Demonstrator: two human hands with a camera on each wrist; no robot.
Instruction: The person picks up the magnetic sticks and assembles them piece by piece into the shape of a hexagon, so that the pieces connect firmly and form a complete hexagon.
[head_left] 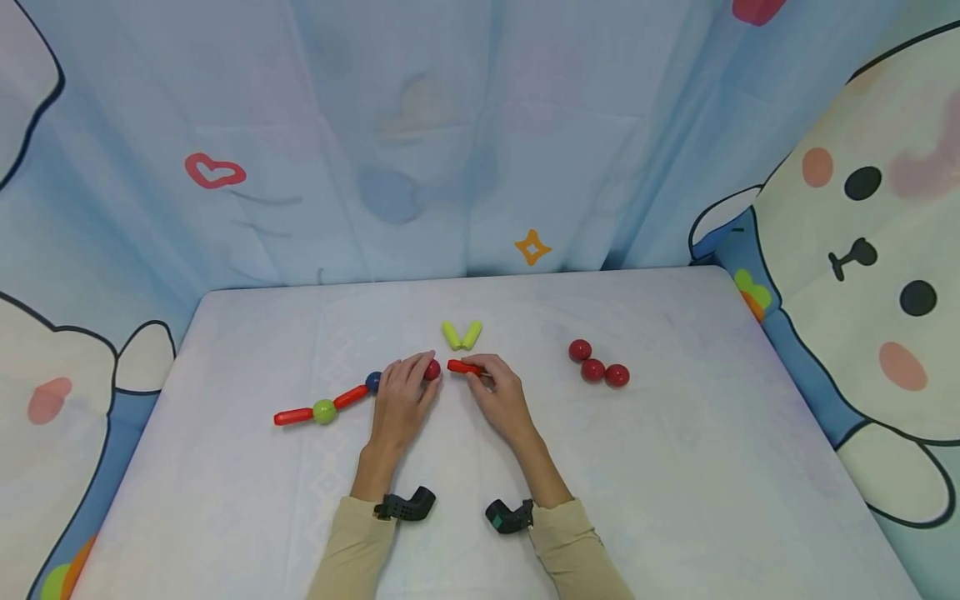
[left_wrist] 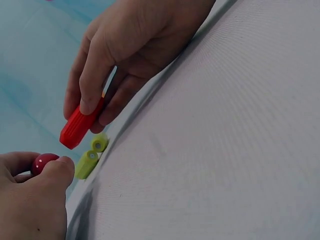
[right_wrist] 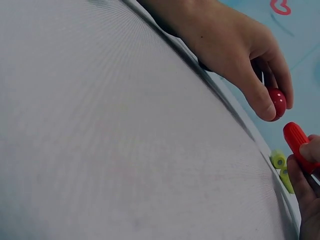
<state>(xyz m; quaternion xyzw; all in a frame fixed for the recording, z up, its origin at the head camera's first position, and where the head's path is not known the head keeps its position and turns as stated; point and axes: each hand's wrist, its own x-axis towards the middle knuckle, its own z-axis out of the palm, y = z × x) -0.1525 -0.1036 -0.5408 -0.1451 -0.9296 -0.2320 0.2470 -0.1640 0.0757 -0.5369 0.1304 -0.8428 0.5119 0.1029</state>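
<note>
Left hand [head_left: 401, 404]: fingers pinch dark-red ball [head_left: 432, 370]; right hand [head_left: 498, 402]: fingers pinch red rod [head_left: 460, 366], held just apart from ball

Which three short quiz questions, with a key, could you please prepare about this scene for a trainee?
1. Which hand holds the separate red, ribbed, rod-shaped piece?
2. True or false: in the row at the left, the glossy green ball sits between two long red rods.
3. How many glossy dark red balls lie grouped on the right part of the white cloth-covered table?

Key:
1. The right hand.
2. True.
3. Three.
</note>
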